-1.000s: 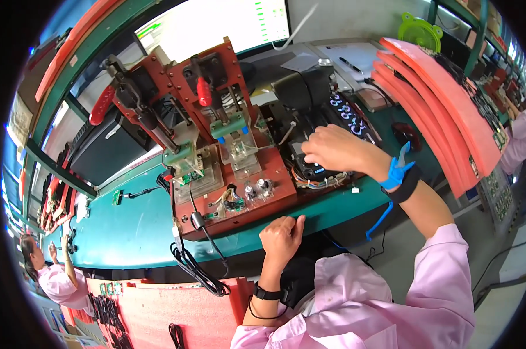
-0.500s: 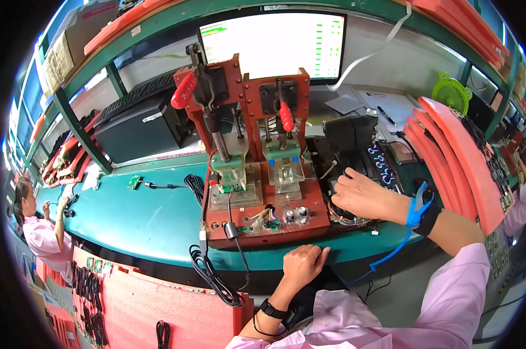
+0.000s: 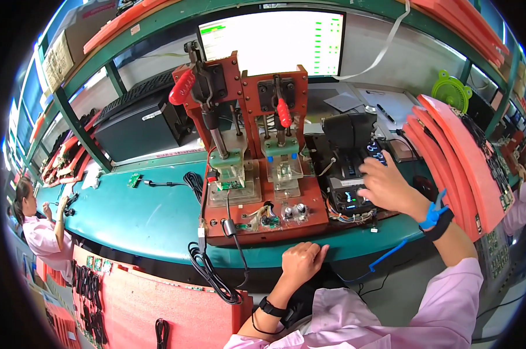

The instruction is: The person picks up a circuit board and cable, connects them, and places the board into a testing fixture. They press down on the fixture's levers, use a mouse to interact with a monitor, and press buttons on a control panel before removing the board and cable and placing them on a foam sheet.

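Observation:
A red twin-station test fixture (image 3: 257, 215) with two red-handled toggle clamps stands on the green bench (image 3: 141, 221). A small green circuit board (image 3: 231, 185) lies in its left nest. My right hand (image 3: 388, 189) reaches over a black instrument (image 3: 350, 192) to the right of the fixture, fingers spread on its lit panel, holding nothing. A blue strap and black band circle that wrist. My left hand (image 3: 302, 262) rests loosely curled on the bench's front edge below the fixture, holding nothing.
A lit monitor (image 3: 274, 41) stands behind the fixture, a black box (image 3: 141, 131) to its left. Red foam trays (image 3: 455, 157) holding circuit boards lean at the right. Black cables (image 3: 213, 273) hang off the front edge. Another person (image 3: 39, 227) works at far left.
The view has swung so the fixture sits more upright and central. My right hand lifted from the wiring at the instrument's base to its panel. My left hand stays at the bench edge.

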Available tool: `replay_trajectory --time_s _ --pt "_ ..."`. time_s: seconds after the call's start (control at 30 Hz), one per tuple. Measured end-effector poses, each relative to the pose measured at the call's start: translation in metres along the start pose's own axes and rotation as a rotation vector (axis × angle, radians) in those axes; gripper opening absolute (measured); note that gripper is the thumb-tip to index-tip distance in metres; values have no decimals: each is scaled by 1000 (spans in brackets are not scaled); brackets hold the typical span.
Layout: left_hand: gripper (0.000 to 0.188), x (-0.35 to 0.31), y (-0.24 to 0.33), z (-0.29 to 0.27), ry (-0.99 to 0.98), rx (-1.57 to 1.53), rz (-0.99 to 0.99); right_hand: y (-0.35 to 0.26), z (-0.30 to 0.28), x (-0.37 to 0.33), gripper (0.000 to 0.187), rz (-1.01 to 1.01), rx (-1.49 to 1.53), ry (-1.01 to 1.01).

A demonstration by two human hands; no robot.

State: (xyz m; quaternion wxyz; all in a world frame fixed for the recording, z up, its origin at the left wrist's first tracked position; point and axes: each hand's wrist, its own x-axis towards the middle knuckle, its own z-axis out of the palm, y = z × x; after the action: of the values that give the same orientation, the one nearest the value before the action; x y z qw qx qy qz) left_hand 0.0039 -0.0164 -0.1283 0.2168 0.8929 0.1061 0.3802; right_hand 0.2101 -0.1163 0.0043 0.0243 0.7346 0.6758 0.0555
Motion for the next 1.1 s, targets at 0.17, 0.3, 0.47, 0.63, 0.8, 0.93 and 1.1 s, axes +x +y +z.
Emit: replay_trajectory --time_s 0.17,0.3,0.47,0.63,0.8,0.93,1.1 --pt "34 -2 1 -2 9 14 4 9 -2 -21 14 20 22 -20" --pt "34 1 0 2 2 43 2 19 -11 -7 13 0 7 71" --pt "33 0 -1 2 13 71 1 32 10 -23 11 -52 -24 80" --pt "33 4 3 6 16 108 49 35 -1 -34 13 -75 -174 186" --pt "32 -1 2 2 23 95 40 39 -18 -36 12 13 -115 78" --pt "32 1 1 6 53 82 56 45 -4 -45 14 -1 -94 76" --pt "33 -2 1 6 64 81 65 63 -14 -31 10 166 -11 304"
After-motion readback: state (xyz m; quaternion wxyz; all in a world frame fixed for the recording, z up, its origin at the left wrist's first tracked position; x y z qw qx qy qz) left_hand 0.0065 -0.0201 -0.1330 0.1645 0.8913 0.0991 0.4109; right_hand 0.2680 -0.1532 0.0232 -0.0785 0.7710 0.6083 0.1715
